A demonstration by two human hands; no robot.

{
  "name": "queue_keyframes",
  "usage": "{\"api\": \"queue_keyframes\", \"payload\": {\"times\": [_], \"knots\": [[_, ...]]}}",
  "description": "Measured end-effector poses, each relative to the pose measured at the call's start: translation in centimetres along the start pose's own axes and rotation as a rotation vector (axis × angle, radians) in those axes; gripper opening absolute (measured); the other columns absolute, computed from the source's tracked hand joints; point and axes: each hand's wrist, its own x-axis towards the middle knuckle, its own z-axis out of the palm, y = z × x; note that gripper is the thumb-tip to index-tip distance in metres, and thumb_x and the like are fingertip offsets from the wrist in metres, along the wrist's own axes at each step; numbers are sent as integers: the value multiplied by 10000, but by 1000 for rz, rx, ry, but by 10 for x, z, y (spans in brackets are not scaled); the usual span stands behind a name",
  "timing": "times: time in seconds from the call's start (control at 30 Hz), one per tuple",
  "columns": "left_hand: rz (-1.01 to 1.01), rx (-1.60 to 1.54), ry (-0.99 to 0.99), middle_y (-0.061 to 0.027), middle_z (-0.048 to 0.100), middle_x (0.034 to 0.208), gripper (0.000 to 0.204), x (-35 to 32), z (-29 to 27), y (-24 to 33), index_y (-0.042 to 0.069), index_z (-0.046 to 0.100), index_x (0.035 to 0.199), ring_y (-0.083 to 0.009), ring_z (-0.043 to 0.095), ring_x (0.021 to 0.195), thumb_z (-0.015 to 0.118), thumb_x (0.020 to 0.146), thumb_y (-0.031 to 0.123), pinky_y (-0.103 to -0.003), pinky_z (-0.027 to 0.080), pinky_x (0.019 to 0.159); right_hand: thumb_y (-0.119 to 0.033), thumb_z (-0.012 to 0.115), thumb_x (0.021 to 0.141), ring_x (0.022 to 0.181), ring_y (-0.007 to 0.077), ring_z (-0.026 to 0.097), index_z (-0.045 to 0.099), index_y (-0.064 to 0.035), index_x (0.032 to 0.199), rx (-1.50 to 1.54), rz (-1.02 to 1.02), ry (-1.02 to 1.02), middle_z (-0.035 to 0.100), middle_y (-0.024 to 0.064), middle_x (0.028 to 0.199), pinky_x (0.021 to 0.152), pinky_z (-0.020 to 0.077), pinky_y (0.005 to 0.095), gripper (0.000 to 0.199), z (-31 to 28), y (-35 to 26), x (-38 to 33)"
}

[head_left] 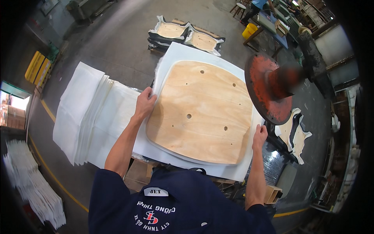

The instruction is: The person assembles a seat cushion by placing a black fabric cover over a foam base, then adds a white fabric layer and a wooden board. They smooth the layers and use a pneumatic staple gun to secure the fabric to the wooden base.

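The right hand (pixel 260 136) pinches the near right edge of a white foam sheet (pixel 183 52). On the sheet lies a plywood seat panel (pixel 202 113). The left hand (pixel 145 103) grips the panel's left edge, fingers curled. Left lies a stack of white sheets (pixel 89 117); right stands a red disc (pixel 267 87); farther off, upholstered seats (pixel 187 35).

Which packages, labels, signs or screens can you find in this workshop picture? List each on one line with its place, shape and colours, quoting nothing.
Small white rectangular label with dark print: at the collar of the person's navy shirt, bottom centre.
White and red printed emblem: on the navy shirt below that label.
Brown cardboard boxes: stacked at the far left edge.
No screens or signs can be made out.
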Motion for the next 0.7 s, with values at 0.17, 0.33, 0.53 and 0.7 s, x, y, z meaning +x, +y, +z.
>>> {"api": "queue_keyframes", "payload": {"times": [0.17, 0.33, 0.53, 0.7], "knots": [[-15, -70, 41, -3, 396, 737, 215, -6, 0, 11, 27, 448, 837, -126, 388, 723, 620, 895, 142, -291, 381, 651, -180, 596, 992, 671, 77, 314, 407, -92, 742, 117, 18, 82, 336, -48, 718, 594, 285, 278, 326, -1, -5, -9], [-4, -81, 30, -6, 398, 739, 222, -4, 4, 6, 33, 439, 835, -133, 386, 720, 617, 902, 149, -300, 384, 651, -183, 596, 992, 673, 77, 315, 412, -90, 746, 19, 14, 68, 346, -44, 712, 594, 285, 283, 321, -2, 9, -13], [-62, 47, 19, -70, 547, 811, 217, 2, 2, 0, 23, 509, 984, -180, 505, 762, 627, 912, 191, -345, 445, 703, -166, 593, 989, 673, 82, 318, 426, -77, 744, 59, 90, 22, 352, -46, 715, 593, 289, 286, 310, 4, 7, -12], [-54, -38, 71, -192, 687, 1001, 524, -15, -18, -20, 37, 447, 1353, -315, 649, 867, 631, 905, 237, -424, 514, 791, -152, 587, 979, 710, 90, 456, 582, -18, 951, 19, 103, -68, 484, -29, 759, 663, 400, 269, 136, -16, 18, -13]]}}
